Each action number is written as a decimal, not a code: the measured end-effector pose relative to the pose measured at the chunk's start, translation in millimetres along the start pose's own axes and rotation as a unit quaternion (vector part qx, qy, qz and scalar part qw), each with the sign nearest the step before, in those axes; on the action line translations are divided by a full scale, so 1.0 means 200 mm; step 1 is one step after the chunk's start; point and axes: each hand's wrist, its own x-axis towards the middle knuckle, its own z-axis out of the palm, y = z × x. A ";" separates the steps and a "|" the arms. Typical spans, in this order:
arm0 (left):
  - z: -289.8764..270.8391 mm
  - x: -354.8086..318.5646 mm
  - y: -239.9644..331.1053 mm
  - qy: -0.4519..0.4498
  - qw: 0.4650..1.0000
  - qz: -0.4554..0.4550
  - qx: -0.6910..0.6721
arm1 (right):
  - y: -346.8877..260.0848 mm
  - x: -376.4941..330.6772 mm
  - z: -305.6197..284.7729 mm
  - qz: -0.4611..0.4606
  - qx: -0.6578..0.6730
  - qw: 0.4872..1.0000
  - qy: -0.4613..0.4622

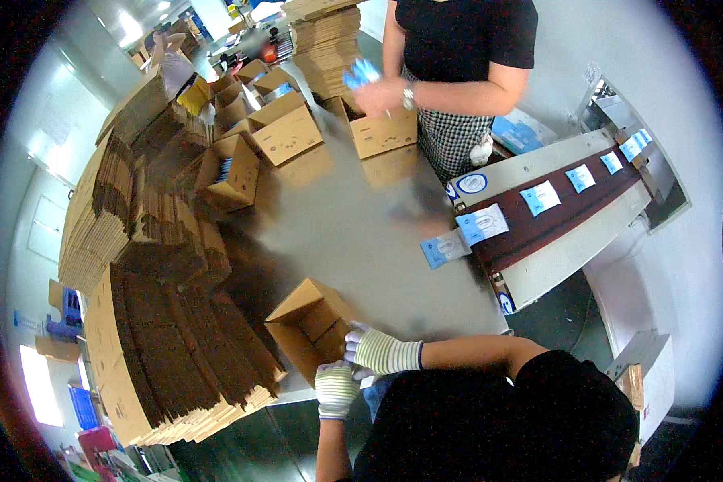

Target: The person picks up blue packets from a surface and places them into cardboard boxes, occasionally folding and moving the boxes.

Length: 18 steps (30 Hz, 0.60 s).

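My left hand (pixel 337 392) and right hand (pixel 384 351), both in pale striped knit gloves, are close together at the near right side of a brown carton (pixel 301 323). The fingers of my right hand lie along the carton's side edge, and my left hand is at its near corner. I can't make out whether either hand is clamped on the cardboard or only resting against it, nor whether the two gloves touch. The carton sits just ahead and to the left of my hands, tilted, with its mouth toward me and its brown inner walls showing.

It is at the near edge of a smooth grey table (pixel 353 249), which stretches away ahead of my hands. Just left of the carton, flattened cardboard (pixel 169 337) is packed in a thick row. Ahead and to the right of my hands, a dark red conveyor belt (pixel 530 229) carries blue-and-white packets (pixel 541 198) in a line; the nearest packet (pixel 446 249) lies at the table end of it.

Farther ahead, across the table, a co-worker (pixel 467 80) in a black top holds similar packets (pixel 362 74) above another carton (pixel 386 135). Left of that carton stand more filled cartons (pixel 287 135), with a tall cardboard stack (pixel 327 52) behind.
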 end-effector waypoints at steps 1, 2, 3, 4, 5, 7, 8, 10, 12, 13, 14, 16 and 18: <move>0.01 0.01 0.01 0.013 1.000 0.001 -0.009 | 0.00 -0.01 0.00 0.001 -0.006 1.000 0.011; 0.01 0.01 0.01 0.027 0.999 0.002 -0.017 | 0.00 -0.01 0.00 0.002 -0.012 1.000 0.021; 0.01 0.01 0.02 0.028 0.999 0.004 -0.019 | 0.01 -0.01 0.00 0.004 -0.014 1.000 0.020; 0.00 0.01 0.02 0.039 0.999 0.004 -0.022 | 0.00 0.00 -0.02 0.003 -0.007 1.000 0.005; 0.00 0.00 0.01 0.050 0.998 0.005 -0.025 | 0.00 0.00 -0.02 0.002 0.000 1.000 -0.011; -0.01 0.01 0.01 0.035 0.999 -0.001 -0.019 | 0.01 0.00 0.00 0.003 0.000 1.000 0.007; -0.01 0.01 0.01 0.020 1.000 -0.009 -0.013 | 0.00 0.00 0.01 0.001 0.000 1.000 0.024; 0.02 0.00 0.00 0.002 1.000 -0.007 -0.009 | 0.00 -0.01 0.01 0.007 0.002 1.000 0.017; 0.08 -0.01 -0.02 0.024 1.000 -0.009 -0.015 | -0.01 -0.01 0.00 0.000 0.002 1.000 0.021; 0.02 0.00 0.02 -0.009 1.000 -0.025 0.007 | 0.00 -0.02 0.01 0.005 0.001 1.000 0.019; 0.02 0.01 0.02 -0.013 1.000 -0.022 0.003 | 0.00 -0.02 0.02 0.010 0.004 1.000 0.016; 0.04 0.00 0.01 0.008 1.000 -0.017 0.005 | 0.01 -0.01 0.02 -0.007 0.009 0.999 0.047; 0.05 -0.01 0.00 0.015 1.000 -0.004 -0.020 | -0.01 -0.01 0.00 -0.003 0.010 0.999 0.032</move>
